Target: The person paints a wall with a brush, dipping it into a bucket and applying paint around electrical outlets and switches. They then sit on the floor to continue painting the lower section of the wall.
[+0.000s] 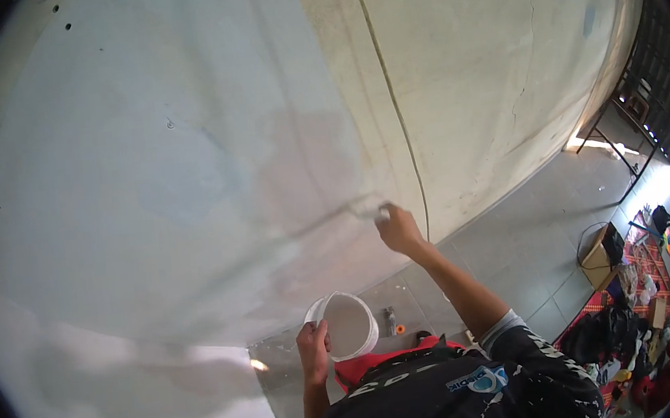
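My left hand [314, 350] is closed on the rim of a white bucket [371, 337], held low in front of my body. Inside it is a pale greyish-white paint [347, 326]. Raised to the wall [184, 176], my right hand [399, 229] is wrapped round a paintbrush [366, 206], whose pale head is blurred and touches the wall surface. Around the brush the wall is whitish and pinkish. Pale blue-white covers its left side, and bare cream shows to the right.
A thin cable [387, 81] runs down the cream wall. On the tiled floor [510, 239] stand a small bottle-like item [390, 317] and a cardboard box [597, 259]. A red patterned mat [649, 258] carries bags and clutter. A metal-legged stand [619, 150] is at the far right.
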Motion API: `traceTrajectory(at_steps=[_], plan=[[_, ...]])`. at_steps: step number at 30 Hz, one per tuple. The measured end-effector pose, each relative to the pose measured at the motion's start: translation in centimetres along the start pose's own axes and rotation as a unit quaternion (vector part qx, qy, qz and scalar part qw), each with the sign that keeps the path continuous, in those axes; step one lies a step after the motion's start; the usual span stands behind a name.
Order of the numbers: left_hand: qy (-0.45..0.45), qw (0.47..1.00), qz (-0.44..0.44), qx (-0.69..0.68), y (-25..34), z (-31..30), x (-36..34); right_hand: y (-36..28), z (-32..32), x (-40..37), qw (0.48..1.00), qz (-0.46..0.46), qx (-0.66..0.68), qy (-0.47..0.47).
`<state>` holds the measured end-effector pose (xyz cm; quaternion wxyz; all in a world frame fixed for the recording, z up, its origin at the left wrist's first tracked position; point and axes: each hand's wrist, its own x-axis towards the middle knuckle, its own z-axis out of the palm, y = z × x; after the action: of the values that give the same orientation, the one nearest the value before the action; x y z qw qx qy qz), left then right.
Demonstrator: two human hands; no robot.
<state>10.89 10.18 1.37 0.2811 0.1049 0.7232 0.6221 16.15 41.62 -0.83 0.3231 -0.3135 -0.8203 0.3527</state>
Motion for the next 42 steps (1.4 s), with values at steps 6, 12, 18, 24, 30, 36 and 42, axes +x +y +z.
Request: traceTrajectory(at_steps=[6,12,18,24,30,36,42], plan=[[-0.005,1.0,-0.021,0.014,0.1,1.1,-1.2,-19.5,-12.0,5.8,0.985,-0.068,0.119,0.104],[-0.041,0.999,-0.004,-0.001,1.0,2.5,-1.2,-27.1,-17.7,11.4,0.903,-0.308,0.12,0.275],[-0.019,0.996,-0.007,0.083,0.2,2.8,-1.8,-15.3,-8.0,9.1,0.947,-0.234,0.101,0.198],[0.025,0.999,-0.019,0.026,0.0,3.0,-3.2,-0.7,0.2,-1.6,0.997,0.05,0.032,-0.049],[0.033,0.999,0.005,-0.007,0.1,3.2,-3.9,1.8,0.4,-0.8,0.996,0.079,0.028,-0.009],[0.033,0.999,0.014,-0.014,0.1,3.6,-4.7,-15.6,-12.2,6.9,0.975,-0.071,0.131,0.165],[0.008,0.998,0.054,0.007,0.2,3.6,-4.1,-26.2,-19.7,10.3,0.936,-0.208,0.165,0.232]])
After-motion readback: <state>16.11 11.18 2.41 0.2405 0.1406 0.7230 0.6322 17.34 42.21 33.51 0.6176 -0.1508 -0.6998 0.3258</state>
